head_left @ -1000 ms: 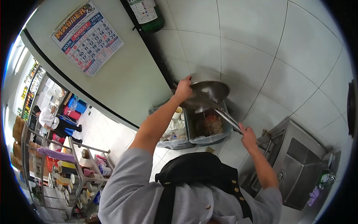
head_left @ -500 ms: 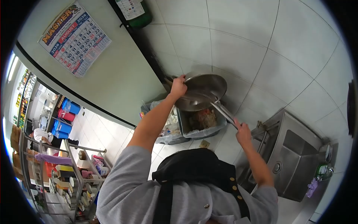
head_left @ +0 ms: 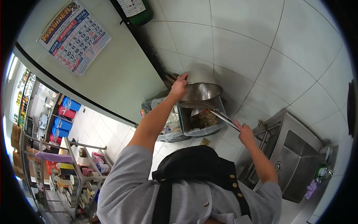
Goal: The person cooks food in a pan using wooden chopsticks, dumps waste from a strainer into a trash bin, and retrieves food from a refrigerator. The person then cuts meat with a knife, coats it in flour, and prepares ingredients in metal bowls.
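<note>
My left hand (head_left: 179, 87) is closed on the left rim of a wide metal wok (head_left: 204, 91), which is tilted over a lined bin. Closed around the shaft of a long-handled metal utensil (head_left: 225, 120) is my right hand (head_left: 244, 133). The utensil's shaft reaches the lower rim of the wok, and a broad pale end (head_left: 196, 111) shows just below that rim. Brown, wet-looking food scraps (head_left: 207, 119) lie in the grey bin (head_left: 205, 132) underneath. The wok's upper part is smeared by motion.
A second bin (head_left: 167, 138) with pale rubbish stands left of the first. To the right is a steel sink (head_left: 298, 149). A cabinet-like panel (head_left: 119, 74) with a calendar (head_left: 74, 39) stands at the left, and a loaded trolley (head_left: 80, 164) beyond it.
The wok has tipped more steeply, its lower rim dropping towards the bin. The utensil's far end has moved from inside the wok to below its rim. Both hands have shifted only slightly.
</note>
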`<state>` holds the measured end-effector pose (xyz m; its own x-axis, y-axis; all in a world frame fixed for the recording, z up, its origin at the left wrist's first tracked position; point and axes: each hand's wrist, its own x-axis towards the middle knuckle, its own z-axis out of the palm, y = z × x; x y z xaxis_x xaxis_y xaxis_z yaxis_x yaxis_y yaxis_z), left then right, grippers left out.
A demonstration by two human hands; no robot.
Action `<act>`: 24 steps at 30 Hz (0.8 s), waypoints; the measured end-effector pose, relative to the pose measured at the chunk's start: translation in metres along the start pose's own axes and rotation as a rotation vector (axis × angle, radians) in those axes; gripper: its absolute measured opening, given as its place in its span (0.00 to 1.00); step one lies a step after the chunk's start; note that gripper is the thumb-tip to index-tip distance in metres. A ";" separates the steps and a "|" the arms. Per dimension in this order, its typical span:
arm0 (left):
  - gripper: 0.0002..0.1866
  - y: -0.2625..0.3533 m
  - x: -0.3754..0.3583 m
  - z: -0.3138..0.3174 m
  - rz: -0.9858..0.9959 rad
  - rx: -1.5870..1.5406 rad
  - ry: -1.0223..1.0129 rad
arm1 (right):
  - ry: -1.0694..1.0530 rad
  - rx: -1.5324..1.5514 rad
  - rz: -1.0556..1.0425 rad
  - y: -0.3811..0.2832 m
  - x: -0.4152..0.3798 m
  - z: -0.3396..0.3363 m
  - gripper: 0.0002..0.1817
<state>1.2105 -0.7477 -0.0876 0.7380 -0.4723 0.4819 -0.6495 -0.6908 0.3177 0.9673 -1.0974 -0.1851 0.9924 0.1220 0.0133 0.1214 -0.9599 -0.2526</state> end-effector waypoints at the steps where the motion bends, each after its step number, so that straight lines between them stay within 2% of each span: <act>1: 0.08 0.000 0.001 -0.001 -0.005 0.001 0.003 | 0.004 -0.019 0.003 0.002 -0.005 -0.002 0.42; 3: 0.07 -0.004 0.000 0.003 0.005 0.026 -0.055 | 0.004 -0.030 0.015 -0.003 -0.003 -0.003 0.42; 5: 0.08 -0.001 0.001 0.017 0.000 0.024 -0.081 | 0.194 -0.020 -0.013 -0.009 0.010 0.005 0.42; 7: 0.08 0.007 0.002 0.025 -0.003 0.022 -0.101 | 0.205 -0.011 -0.001 -0.014 0.021 0.035 0.43; 9: 0.11 0.015 0.003 0.026 -0.036 0.162 -0.154 | 0.225 -0.005 0.002 -0.015 0.018 0.040 0.44; 11: 0.12 0.018 0.002 0.024 -0.094 0.204 -0.191 | 0.044 -0.005 0.013 -0.010 -0.006 0.038 0.43; 12: 0.13 0.016 0.002 0.026 -0.153 0.246 -0.232 | 0.045 -0.010 0.007 -0.007 -0.006 0.029 0.43; 15: 0.12 0.007 -0.001 0.032 -0.148 0.186 -0.216 | -0.051 -0.054 0.059 -0.009 -0.010 0.020 0.42; 17: 0.11 0.013 -0.001 0.037 -0.169 0.152 -0.236 | 0.185 -0.086 -0.010 -0.016 0.008 0.025 0.43; 19: 0.11 0.018 0.001 0.041 -0.192 0.117 -0.243 | 0.205 -0.092 -0.004 -0.017 0.013 0.051 0.43; 21: 0.10 0.015 0.002 0.041 -0.116 0.167 -0.154 | 0.225 -0.100 -0.014 -0.018 0.003 0.056 0.43; 23: 0.09 0.014 0.002 0.028 -0.141 0.118 -0.091 | -0.090 0.010 0.046 -0.007 -0.015 0.033 0.42; 24: 0.09 0.010 -0.002 0.024 -0.159 0.066 -0.052 | -0.093 0.007 0.033 -0.009 -0.014 0.022 0.42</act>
<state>1.2067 -0.7668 -0.1048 0.8400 -0.3811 0.3862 -0.5118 -0.7928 0.3309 0.9523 -1.0850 -0.2048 0.9899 0.1136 -0.0853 0.0882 -0.9621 -0.2581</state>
